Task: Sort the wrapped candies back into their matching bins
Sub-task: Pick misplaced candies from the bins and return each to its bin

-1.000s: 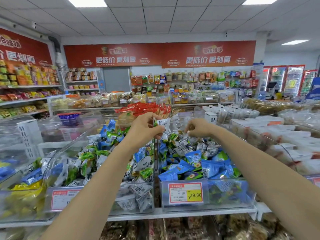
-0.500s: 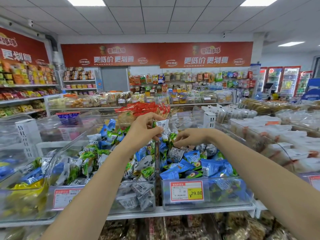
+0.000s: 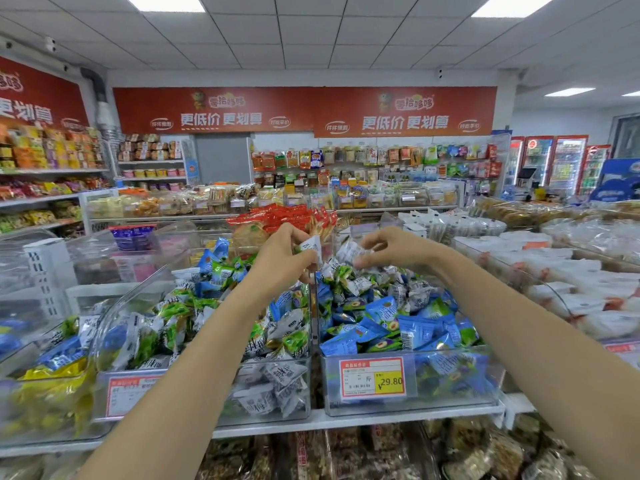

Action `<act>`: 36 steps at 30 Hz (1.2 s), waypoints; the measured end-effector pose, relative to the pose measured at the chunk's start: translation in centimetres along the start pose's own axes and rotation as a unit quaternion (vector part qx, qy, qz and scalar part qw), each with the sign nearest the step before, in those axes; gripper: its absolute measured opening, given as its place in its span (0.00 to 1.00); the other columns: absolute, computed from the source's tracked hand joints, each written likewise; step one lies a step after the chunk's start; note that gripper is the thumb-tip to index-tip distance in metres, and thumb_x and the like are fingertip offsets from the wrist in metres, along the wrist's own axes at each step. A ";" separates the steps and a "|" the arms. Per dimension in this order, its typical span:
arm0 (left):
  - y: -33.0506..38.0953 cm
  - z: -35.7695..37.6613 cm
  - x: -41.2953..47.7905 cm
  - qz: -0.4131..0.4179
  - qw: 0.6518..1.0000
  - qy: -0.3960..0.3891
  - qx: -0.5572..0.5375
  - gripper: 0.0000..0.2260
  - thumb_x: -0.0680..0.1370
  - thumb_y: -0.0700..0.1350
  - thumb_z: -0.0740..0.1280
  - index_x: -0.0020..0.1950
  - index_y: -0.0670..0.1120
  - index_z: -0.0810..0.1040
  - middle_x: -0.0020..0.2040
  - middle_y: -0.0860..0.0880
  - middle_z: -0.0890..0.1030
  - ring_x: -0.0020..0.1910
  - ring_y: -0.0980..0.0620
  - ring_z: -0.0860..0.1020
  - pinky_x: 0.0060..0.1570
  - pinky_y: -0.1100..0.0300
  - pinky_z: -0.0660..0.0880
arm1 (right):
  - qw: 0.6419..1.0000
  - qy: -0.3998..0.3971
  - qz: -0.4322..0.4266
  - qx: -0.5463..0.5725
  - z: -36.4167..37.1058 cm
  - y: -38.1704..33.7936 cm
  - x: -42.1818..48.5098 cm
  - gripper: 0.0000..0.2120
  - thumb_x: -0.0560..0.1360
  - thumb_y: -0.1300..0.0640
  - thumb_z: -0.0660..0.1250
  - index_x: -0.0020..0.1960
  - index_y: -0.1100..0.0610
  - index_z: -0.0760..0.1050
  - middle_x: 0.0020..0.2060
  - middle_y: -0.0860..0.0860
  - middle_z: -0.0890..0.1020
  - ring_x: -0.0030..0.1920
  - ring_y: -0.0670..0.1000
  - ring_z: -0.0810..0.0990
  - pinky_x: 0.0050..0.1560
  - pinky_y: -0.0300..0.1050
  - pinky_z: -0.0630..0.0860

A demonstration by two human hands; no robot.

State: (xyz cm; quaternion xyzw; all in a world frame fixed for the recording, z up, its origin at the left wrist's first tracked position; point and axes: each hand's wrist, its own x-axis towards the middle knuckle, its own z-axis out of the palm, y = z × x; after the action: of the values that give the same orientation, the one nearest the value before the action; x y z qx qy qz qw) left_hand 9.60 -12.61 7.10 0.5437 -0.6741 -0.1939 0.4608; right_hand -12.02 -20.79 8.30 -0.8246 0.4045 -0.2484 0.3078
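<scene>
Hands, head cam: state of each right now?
Left hand: closed, fingers pinching a white-wrapped candy.
Right hand: closed, fingers pinching a grey-white candy over the right bin.

There is one view, from a camera worn on the person's head. It looks forward and a little down across the shop. The lens is wide: the ceiling [image 3: 311, 29] fills the top part, and straight lines bend near the edges. Both forearms enter from the bottom corners. The left hand [image 3: 284, 258] and the right hand [image 3: 391, 249], each pinching a wrapped candy [image 3: 311, 244], come close together near the middle of the frame. The clear bins [image 3: 450, 386] on the shelf [image 3: 346, 422] lie close below the camera, within reach of the arms. The red banner [image 3: 304, 110] on the back wall is far away and faces the camera.
</scene>
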 end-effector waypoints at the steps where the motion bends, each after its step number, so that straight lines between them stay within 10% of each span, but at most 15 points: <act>1: 0.2 0.1 0.0 0.009 1.000 0.008 0.002 0.10 0.80 0.41 0.63 0.61 0.47 0.70 0.56 0.49 0.78 0.34 0.51 0.78 0.40 0.54 0.77 | 1.000 0.010 -0.021 0.019 -0.3 -0.5 -0.5 0.11 0.73 0.51 0.72 0.48 0.58 0.79 0.41 0.52 0.78 0.39 0.47 0.75 0.43 0.40 0.72; 5: 0.8 0.8 0.0 0.049 0.999 -0.001 -0.009 0.10 0.83 0.45 0.58 0.62 0.53 0.74 0.56 0.52 0.77 0.36 0.51 0.74 0.34 0.61 0.71 | 0.996 0.010 -0.079 0.046 0.1 -2.4 -1.6 0.07 0.72 0.54 0.73 0.36 0.51 0.80 0.38 0.56 0.78 0.30 0.44 0.70 0.38 0.39 0.70; 8: 1.2 0.9 -0.4 0.033 0.999 -0.033 -0.003 0.19 0.79 0.62 0.60 0.56 0.49 0.77 0.53 0.49 0.79 0.45 0.49 0.76 0.45 0.55 0.72 | 0.994 0.022 -0.098 0.039 1.0 -3.6 -1.5 0.10 0.71 0.56 0.75 0.48 0.62 0.82 0.34 0.54 0.79 0.28 0.43 0.71 0.32 0.35 0.69; 16: -1.2 -4.8 -1.1 0.009 0.991 0.131 0.000 0.14 0.78 0.54 0.64 0.41 0.45 0.74 0.35 0.47 0.75 0.38 0.46 0.74 0.41 0.53 0.68 | 0.992 0.040 -0.113 0.041 3.0 -5.7 0.8 0.15 0.71 0.55 0.75 0.56 0.57 0.79 0.49 0.52 0.81 0.43 0.48 0.79 0.49 0.45 0.78; 26: -6.2 -8.7 -2.8 -0.128 0.895 -0.049 0.425 0.10 0.79 0.56 0.64 0.59 0.60 0.73 0.63 0.43 0.73 0.66 0.39 0.67 0.65 0.48 0.65 | 0.987 -0.039 -0.147 -0.054 8.7 -10.1 5.0 0.09 0.72 0.56 0.74 0.51 0.58 0.81 0.43 0.48 0.84 0.37 0.38 0.80 0.40 0.31 0.75; 31: -4.6 -7.8 -3.0 0.040 0.963 0.063 0.259 0.09 0.79 0.48 0.66 0.58 0.51 0.79 0.59 0.50 0.80 0.61 0.48 0.74 0.59 0.53 0.71 | 0.987 0.019 -0.142 -0.076 7.2 -9.1 5.0 0.07 0.76 0.53 0.69 0.52 0.54 0.81 0.43 0.45 0.84 0.37 0.36 0.80 0.40 0.28 0.76; 36: -1.8 -4.8 -2.9 0.123 0.977 -0.054 0.167 0.12 0.82 0.51 0.61 0.62 0.52 0.77 0.61 0.55 0.78 0.59 0.56 0.74 0.60 0.58 0.70 | 0.983 0.136 -0.014 -0.123 3.0 -2.5 5.1 0.04 0.76 0.59 0.67 0.48 0.59 0.80 0.39 0.51 0.82 0.38 0.49 0.78 0.45 0.45 0.78</act>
State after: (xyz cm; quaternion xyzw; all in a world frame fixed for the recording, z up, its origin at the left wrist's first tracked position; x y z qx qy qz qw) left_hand 14.54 -9.45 6.91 0.5143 -0.7826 -0.0495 0.3473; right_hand -5.96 -22.89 8.84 -0.8203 0.4584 -0.3110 0.1420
